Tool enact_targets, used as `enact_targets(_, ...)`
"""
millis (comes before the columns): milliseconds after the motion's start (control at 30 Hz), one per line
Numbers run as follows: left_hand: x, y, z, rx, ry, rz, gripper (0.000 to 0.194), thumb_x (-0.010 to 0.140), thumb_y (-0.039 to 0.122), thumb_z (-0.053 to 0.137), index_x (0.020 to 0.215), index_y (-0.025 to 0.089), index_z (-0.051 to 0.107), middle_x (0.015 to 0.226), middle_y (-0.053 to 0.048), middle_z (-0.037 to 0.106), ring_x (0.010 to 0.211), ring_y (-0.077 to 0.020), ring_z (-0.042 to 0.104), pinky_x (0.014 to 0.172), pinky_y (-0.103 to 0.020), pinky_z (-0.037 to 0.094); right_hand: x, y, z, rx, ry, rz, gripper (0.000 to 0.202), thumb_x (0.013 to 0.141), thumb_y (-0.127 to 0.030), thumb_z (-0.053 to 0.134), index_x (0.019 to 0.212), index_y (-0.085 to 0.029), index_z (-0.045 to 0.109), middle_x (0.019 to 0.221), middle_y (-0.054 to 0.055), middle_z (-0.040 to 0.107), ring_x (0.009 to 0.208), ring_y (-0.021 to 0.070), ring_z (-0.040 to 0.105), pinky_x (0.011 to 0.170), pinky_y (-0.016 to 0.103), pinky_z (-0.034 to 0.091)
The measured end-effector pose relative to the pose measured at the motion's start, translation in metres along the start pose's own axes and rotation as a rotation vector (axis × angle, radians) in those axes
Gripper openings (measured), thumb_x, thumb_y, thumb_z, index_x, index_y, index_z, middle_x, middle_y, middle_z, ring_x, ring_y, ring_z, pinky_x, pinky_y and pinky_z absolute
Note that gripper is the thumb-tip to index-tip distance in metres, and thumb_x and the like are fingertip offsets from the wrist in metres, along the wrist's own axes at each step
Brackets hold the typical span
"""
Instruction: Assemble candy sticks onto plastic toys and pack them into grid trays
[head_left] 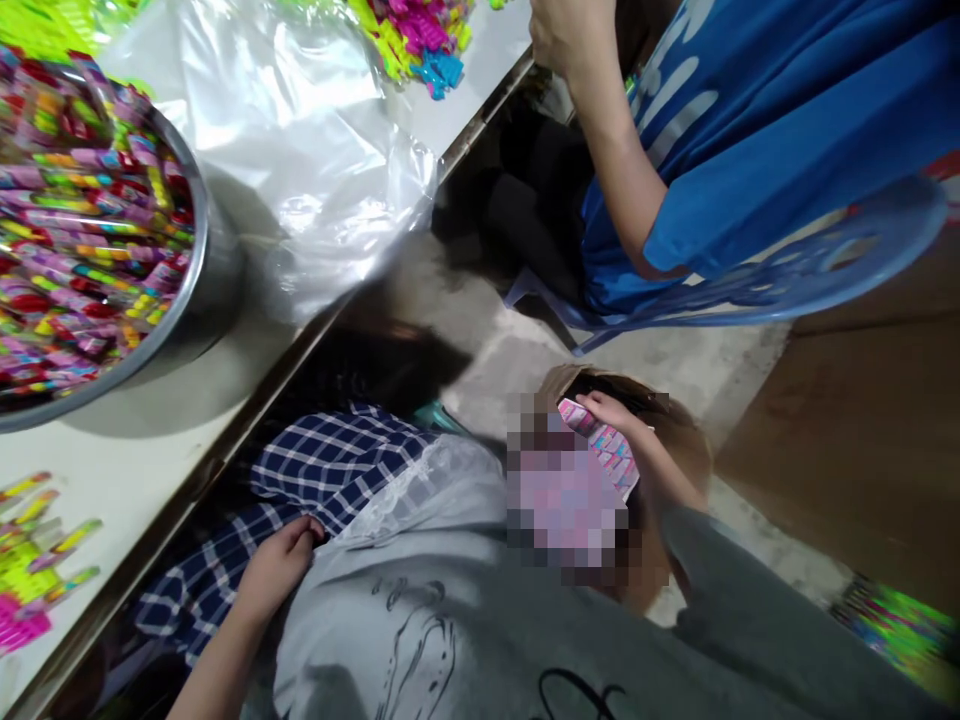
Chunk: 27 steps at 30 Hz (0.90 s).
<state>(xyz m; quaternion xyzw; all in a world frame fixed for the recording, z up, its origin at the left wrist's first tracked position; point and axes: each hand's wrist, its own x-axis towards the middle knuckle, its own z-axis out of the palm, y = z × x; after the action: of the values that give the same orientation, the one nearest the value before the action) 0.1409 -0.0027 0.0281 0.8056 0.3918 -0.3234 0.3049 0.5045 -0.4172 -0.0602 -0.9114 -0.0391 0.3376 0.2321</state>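
Note:
My right hand (609, 412) reaches down into an open brown cardboard box (686, 440) on my right, its fingers closed on the edge of a pink printed card (616, 458). Part of that card and of the box is covered by a blurred patch. On the lap, my left hand (289, 552) rests with curled fingers against the navy checked cloth (337, 470), and nothing shows in it.
A metal basin (199, 250) full of wrapped candy tubes (90, 250) stands on the white table (165, 470). Clear plastic bags (300, 130) lie beside it. Bright plastic pieces (420, 40) lie farther back. Someone in a blue shirt (787, 130) sits on a blue chair (847, 260).

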Motion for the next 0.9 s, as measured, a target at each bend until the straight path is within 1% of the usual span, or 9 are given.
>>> enact_targets(100, 0.004, -0.003, -0.007, -0.023, -0.035, 0.051, 0.023, 0.067, 0.031, 0.036, 0.066, 0.022, 0.057, 0.066, 0.0, 0.065, 0.066, -0.018, 0.058, 0.061, -0.023, 0.043, 0.003, 0.005, -0.012, -0.031, 0.05, 0.007, 0.042, 0.078, -0.05, 0.046, 0.061, -0.015, 0.061, 0.057, 0.003, 0.06, 0.057, 0.0152, 0.053, 0.058, 0.024, 0.035)
enact_targets(233, 0.001, -0.008, -0.009, -0.056, -0.028, 0.075, 0.026, 0.069, 0.031, 0.036, 0.07, 0.021, 0.059, 0.069, 0.0, 0.065, 0.065, -0.0164, 0.058, 0.061, -0.022, 0.043, -0.003, -0.005, -0.03, -0.083, 0.243, 0.028, 0.05, 0.081, -0.053, 0.036, 0.07, -0.014, 0.064, 0.065, 0.007, 0.063, 0.064, 0.0183, 0.056, 0.06, 0.025, 0.035)
enact_targets(433, 0.001, -0.034, 0.005, -0.11, 0.068, 0.119, 0.026, 0.072, 0.03, 0.037, 0.079, 0.022, 0.06, 0.079, 0.001, 0.067, 0.072, -0.0161, 0.059, 0.062, -0.021, 0.042, -0.029, -0.045, -0.048, -0.188, 0.606, 0.077, 0.063, 0.084, -0.054, 0.021, 0.073, -0.01, 0.064, 0.067, 0.015, 0.062, 0.064, 0.022, 0.054, 0.055, 0.027, 0.03)
enact_targets(567, 0.006, -0.06, 0.021, -0.158, 0.146, 0.172, 0.027, 0.072, 0.03, 0.038, 0.082, 0.024, 0.062, 0.084, 0.001, 0.067, 0.075, -0.0171, 0.06, 0.062, -0.022, 0.043, -0.063, -0.076, -0.054, -0.254, 0.779, 0.038, 0.056, 0.086, -0.047, 0.022, 0.075, -0.011, 0.064, 0.067, 0.014, 0.062, 0.063, 0.0208, 0.052, 0.054, 0.027, 0.028)
enact_targets(633, 0.001, -0.065, 0.026, -0.2, 0.251, 0.266, 0.026, 0.072, 0.03, 0.039, 0.082, 0.022, 0.061, 0.084, -0.002, 0.067, 0.077, -0.0187, 0.06, 0.067, -0.025, 0.044, -0.084, -0.097, -0.051, -0.285, 0.836, -0.024, 0.051, 0.085, -0.044, 0.025, 0.072, -0.012, 0.062, 0.067, 0.012, 0.06, 0.065, 0.0199, 0.05, 0.055, 0.027, 0.028)
enact_targets(700, -0.012, -0.056, 0.026, -0.267, 0.467, 0.384, 0.025, 0.073, 0.03, 0.04, 0.085, 0.02, 0.059, 0.086, -0.006, 0.065, 0.082, -0.0214, 0.059, 0.076, -0.031, 0.044, -0.108, -0.126, -0.04, -0.311, 0.867, -0.111, 0.047, 0.084, -0.043, 0.029, 0.066, -0.014, 0.06, 0.066, 0.009, 0.057, 0.066, 0.0183, 0.049, 0.057, 0.026, 0.029)
enact_targets(767, -0.03, -0.032, 0.02, -0.36, 0.72, 0.499, 0.027, 0.074, 0.032, 0.043, 0.092, 0.018, 0.056, 0.096, -0.01, 0.061, 0.094, -0.0243, 0.055, 0.086, -0.037, 0.041, -0.136, -0.164, -0.019, -0.326, 0.852, -0.237, 0.042, 0.082, -0.043, 0.033, 0.059, -0.016, 0.057, 0.06, 0.005, 0.053, 0.064, 0.0163, 0.047, 0.058, 0.025, 0.031)
enact_targets(833, -0.051, 0.001, 0.01, -0.401, 0.781, 0.651, 0.036, 0.072, 0.036, 0.051, 0.104, 0.018, 0.052, 0.112, -0.012, 0.055, 0.107, -0.0267, 0.049, 0.094, -0.042, 0.036, -0.167, -0.209, 0.01, -0.31, 0.773, -0.434, 0.039, 0.081, -0.04, 0.036, 0.055, -0.017, 0.053, 0.056, 0.002, 0.047, 0.061, 0.0149, 0.045, 0.058, 0.025, 0.031)
enact_targets(900, -0.067, 0.034, -0.001, -0.378, 0.729, 0.768, 0.058, 0.067, 0.041, 0.059, 0.119, 0.02, 0.043, 0.128, -0.013, 0.044, 0.12, -0.0303, 0.038, 0.101, -0.047, 0.029, -0.2, -0.254, 0.038, -0.233, 0.702, -0.62, 0.031, 0.078, -0.035, 0.04, 0.055, -0.018, 0.052, 0.056, 0.001, 0.046, 0.06, 0.0134, 0.045, 0.057, 0.024, 0.032)
